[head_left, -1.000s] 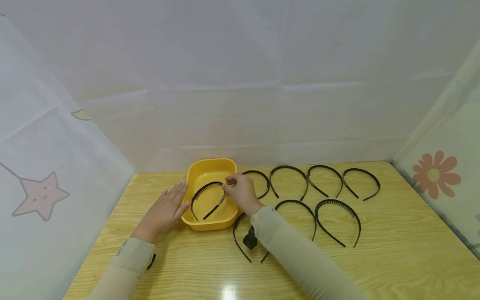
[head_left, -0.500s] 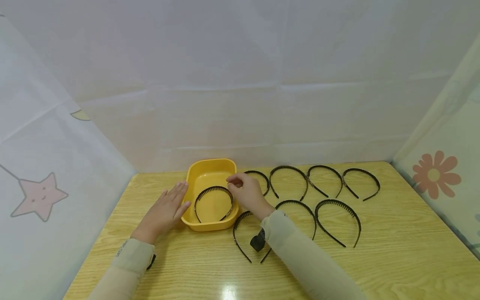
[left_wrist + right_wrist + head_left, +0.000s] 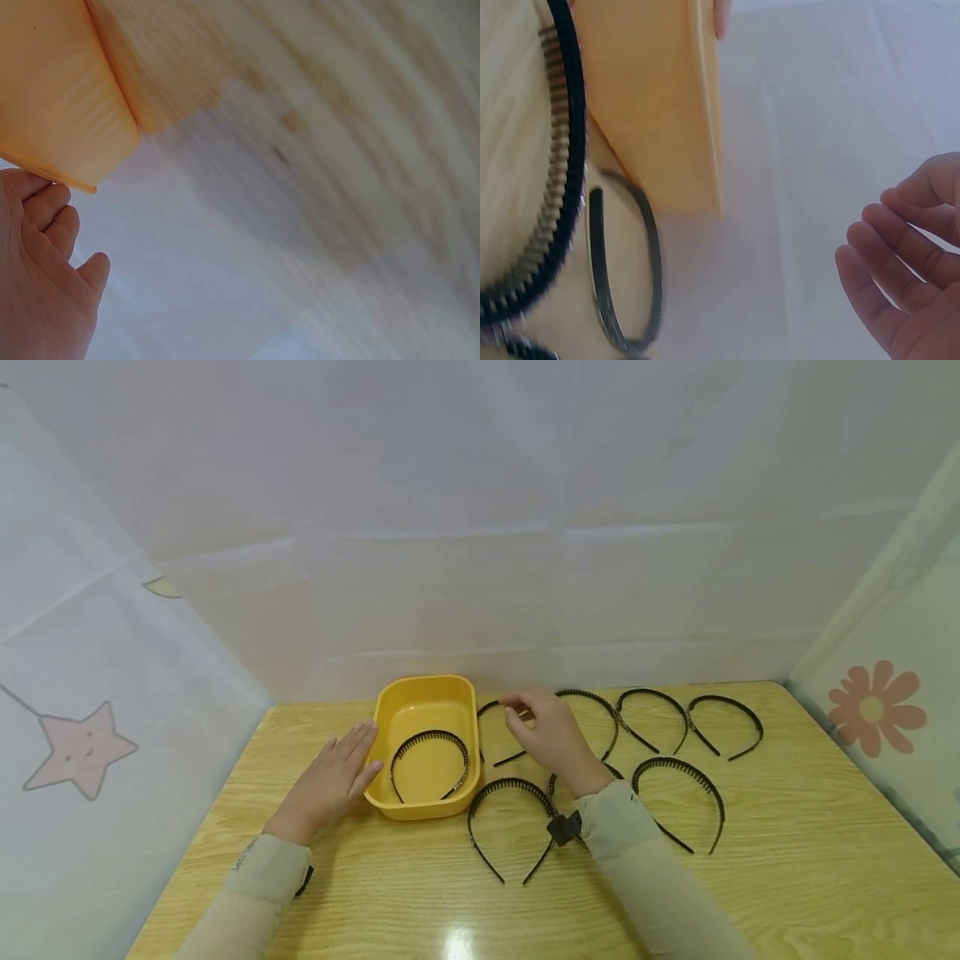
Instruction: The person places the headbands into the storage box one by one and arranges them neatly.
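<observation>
A black toothed headband (image 3: pixel 431 735) lies inside the yellow plastic basin (image 3: pixel 384 806), toward its near end. Along the basin's left rim rests my left hand (image 3: pixel 324 787), its fingers stretched out; the left wrist view shows those fingertips at the basin (image 3: pixel 67 97) edge. My right hand (image 3: pixel 551 735) hovers right of the basin above the headbands on the table, holding nothing, its fingers loosely bent. Under it, a back-row headband (image 3: pixel 491 706) is partly covered. In the right wrist view the hand (image 3: pixel 911 262) is seen apart from the nearby headband (image 3: pixel 574 142).
More black headbands lie in two rows right of the basin, among them a front-left one (image 3: pixel 513 783), a front-right one (image 3: pixel 678 763) and a far-right one (image 3: pixel 723 699). A white sheet (image 3: pixel 480 568) stands behind the wooden table (image 3: pixel 375 902).
My right hand has let go of the headband, which dropped flat into the basin, and has moved right over the other headbands. The left hand stays at the rim.
</observation>
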`<state>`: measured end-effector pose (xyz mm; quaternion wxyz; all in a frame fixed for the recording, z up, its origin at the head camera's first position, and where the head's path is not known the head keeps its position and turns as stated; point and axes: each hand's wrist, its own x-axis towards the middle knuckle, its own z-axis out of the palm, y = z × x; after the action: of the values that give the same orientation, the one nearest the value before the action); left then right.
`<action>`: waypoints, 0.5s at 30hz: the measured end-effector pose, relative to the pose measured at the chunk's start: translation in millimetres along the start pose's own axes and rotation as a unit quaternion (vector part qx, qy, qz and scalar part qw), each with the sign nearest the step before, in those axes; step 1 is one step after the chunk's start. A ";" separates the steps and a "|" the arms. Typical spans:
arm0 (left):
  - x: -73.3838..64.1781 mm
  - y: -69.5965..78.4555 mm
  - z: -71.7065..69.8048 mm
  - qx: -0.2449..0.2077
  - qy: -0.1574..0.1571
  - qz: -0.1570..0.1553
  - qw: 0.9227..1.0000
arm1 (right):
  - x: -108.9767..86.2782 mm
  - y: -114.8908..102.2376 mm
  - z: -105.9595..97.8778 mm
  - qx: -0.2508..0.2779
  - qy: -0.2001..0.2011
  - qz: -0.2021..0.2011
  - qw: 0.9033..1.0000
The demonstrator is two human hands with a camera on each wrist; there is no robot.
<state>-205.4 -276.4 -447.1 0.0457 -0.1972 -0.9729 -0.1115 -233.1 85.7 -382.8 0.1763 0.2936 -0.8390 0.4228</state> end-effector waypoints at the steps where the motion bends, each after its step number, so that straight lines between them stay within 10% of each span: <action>1: 0.3 0.6 -0.5 -0.001 0.002 0.002 1.000 | -0.8 2.4 -5.3 -0.008 0.005 -0.008 1.000; 15: 0.7 1.1 -1.2 0.001 -0.002 0.000 1.000 | -21.6 51.3 -75.9 -0.131 0.053 -0.031 0.990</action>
<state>-205.6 -275.4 -445.6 0.0439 -0.1972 -0.9731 -0.1106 -245.9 178.9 -381.5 0.2707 0.2712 -0.8668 0.3190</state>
